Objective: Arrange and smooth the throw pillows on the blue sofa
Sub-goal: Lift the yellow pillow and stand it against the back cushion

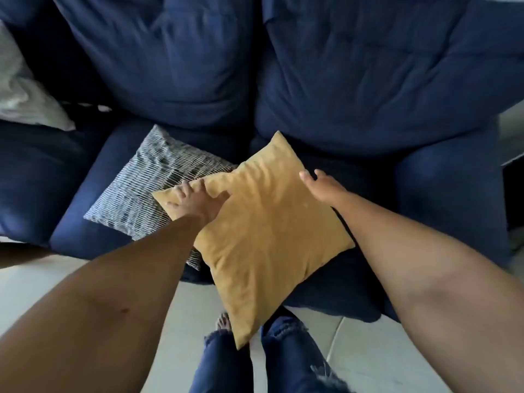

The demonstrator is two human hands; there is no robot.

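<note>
L hand (195, 202) grips yellow pillow (263, 231) | R hand (320, 185) flat | striped pillow (147, 188) under

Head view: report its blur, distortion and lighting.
Head view: wide-angle bending stretches both forearms; soft blur on the left hand and right hand; daylight brightens the yellow pillow, while the blue sofa stays dim.

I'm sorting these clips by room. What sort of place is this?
Most likely a home living room: a blue sofa with plump back cushions, throw pillows such as the yellow pillow and striped pillow, and a pale tiled floor.
</note>
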